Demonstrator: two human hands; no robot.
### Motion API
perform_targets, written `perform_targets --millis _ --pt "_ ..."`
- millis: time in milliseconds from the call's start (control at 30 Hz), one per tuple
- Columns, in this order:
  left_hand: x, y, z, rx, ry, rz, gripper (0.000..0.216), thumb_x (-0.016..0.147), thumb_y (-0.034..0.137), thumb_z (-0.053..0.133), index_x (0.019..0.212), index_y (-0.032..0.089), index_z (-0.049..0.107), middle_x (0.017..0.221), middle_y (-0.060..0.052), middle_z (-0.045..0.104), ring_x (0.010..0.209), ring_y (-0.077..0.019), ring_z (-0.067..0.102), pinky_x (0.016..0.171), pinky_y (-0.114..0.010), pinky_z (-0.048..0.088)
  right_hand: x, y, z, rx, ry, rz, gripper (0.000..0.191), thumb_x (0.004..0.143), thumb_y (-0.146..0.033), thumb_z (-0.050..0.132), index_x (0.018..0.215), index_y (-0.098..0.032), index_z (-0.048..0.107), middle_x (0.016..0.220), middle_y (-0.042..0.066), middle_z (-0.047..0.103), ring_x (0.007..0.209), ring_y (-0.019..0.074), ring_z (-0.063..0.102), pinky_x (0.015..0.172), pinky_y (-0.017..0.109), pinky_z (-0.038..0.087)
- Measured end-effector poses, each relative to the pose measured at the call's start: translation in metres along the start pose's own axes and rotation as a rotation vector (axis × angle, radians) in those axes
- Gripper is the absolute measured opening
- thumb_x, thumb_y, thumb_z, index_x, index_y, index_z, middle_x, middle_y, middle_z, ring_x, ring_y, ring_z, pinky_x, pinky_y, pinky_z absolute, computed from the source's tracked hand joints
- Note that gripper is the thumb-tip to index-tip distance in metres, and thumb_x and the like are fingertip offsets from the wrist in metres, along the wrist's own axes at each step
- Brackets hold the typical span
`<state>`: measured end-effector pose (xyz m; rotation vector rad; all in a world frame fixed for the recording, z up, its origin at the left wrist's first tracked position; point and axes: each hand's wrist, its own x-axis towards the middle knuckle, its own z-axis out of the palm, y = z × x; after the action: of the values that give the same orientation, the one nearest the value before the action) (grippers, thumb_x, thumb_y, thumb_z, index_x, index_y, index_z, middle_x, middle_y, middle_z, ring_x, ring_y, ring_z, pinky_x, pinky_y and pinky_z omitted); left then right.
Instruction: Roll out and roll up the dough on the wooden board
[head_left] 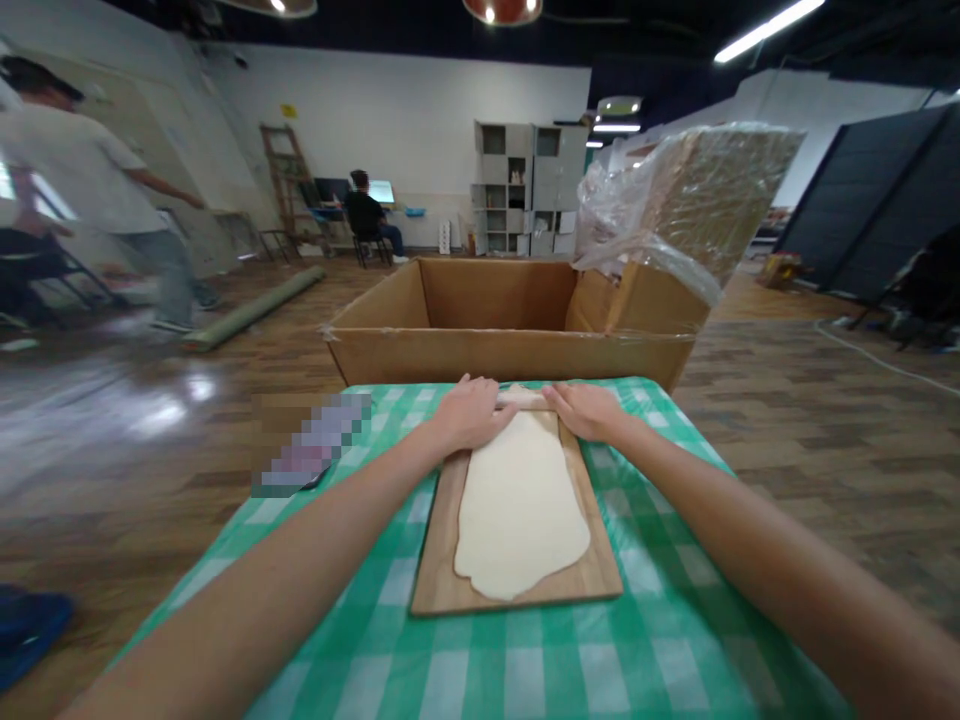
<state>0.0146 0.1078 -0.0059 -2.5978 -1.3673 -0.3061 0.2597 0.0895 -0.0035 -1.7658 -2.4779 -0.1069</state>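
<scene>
**Both hands pressed on the far end of the dough**

The left hand (471, 410) and right hand (585, 410) lie palm down, close together but not touching, fingers spread flat rather than clenched. Between them sits a pale raised edge (525, 396); whether it is a roller or folded dough I cannot tell. Both hands rest on the far end of a single dough sheet (521, 510).

The dough's long axis runs straight away from the person, toward the box. It is narrow under the hands and broadens to a rounded, uneven lobe at the near end. It lies on one wooden board (592, 575), which points the same way, with bare wood showing down both sides.

The board sits on the surface (660, 640), covered in a green and white checked cloth. One open cardboard box (510, 355) stands just beyond the far edge, with a plastic-wrapped bundle (697, 190) rising from its right corner. To the left, a rolled mat (255, 310) lies on the wooden floor. Two other people are in the room: one walking (82, 170), one seated (367, 215) at a distant desk.
</scene>
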Motion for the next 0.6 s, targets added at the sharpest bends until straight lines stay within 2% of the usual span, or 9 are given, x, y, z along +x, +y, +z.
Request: perform_targets --millis 100,200,400,500,600 --pt "-0.03 0.01 -0.002 -0.014 0.081 0.016 0.068 0.102 0.059 0.036 0.141 0.006 0.053 0.144 -0.022 0.058 0.139 -0.0334 0.051 0.122 -0.047 0.027 -0.025 -0.008 0.006 0.0 0.078 -0.032 0.076 0.107 -0.058 0.013 0.147 -0.006 0.051 0.149 0.023 0.056 0.137 0.0338 0.053 0.112 0.045 0.039" --pt "-0.062 0.025 -0.01 -0.041 0.108 0.036 0.075 0.101 0.064 0.037 0.148 0.006 0.044 0.153 -0.021 0.051 0.146 -0.0329 0.042 0.125 -0.046 0.025 -0.056 -0.017 0.01 -0.004 0.169 -0.09 0.084 0.104 -0.064 0.02 0.156 0.0 0.037 0.162 0.024 0.037 0.151 0.0355 0.034 0.123 0.048 0.026" --pt "-0.103 0.051 -0.03 -0.041 0.107 0.032 0.083 0.098 0.067 0.04 0.15 0.003 0.041 0.157 -0.024 0.044 0.149 -0.0355 0.038 0.126 -0.049 0.024 -0.11 -0.036 0.004 0.014 0.201 -0.144 0.09 0.102 -0.068 0.025 0.159 0.001 0.031 0.165 0.024 0.031 0.154 0.0374 0.027 0.126 0.052 0.021" --pt "-0.11 0.053 -0.037 -0.047 0.119 0.053 0.078 0.099 0.066 0.04 0.149 0.006 0.043 0.156 -0.022 0.047 0.149 -0.0339 0.039 0.127 -0.049 0.023 -0.125 -0.041 0.003 0.028 0.212 -0.16 0.093 0.101 -0.07 0.027 0.16 0.001 0.03 0.166 0.024 0.029 0.155 0.0388 0.023 0.126 0.053 0.022" --pt "-0.107 0.048 -0.037 -0.052 0.123 0.066 0.073 0.1 0.064 0.039 0.148 0.009 0.046 0.153 -0.02 0.051 0.146 -0.0328 0.043 0.126 -0.049 0.025 -0.123 -0.038 0.003 0.062 0.211 -0.169 0.09 0.101 -0.07 0.027 0.161 -0.002 0.031 0.165 0.022 0.031 0.155 0.0374 0.025 0.125 0.053 0.024"
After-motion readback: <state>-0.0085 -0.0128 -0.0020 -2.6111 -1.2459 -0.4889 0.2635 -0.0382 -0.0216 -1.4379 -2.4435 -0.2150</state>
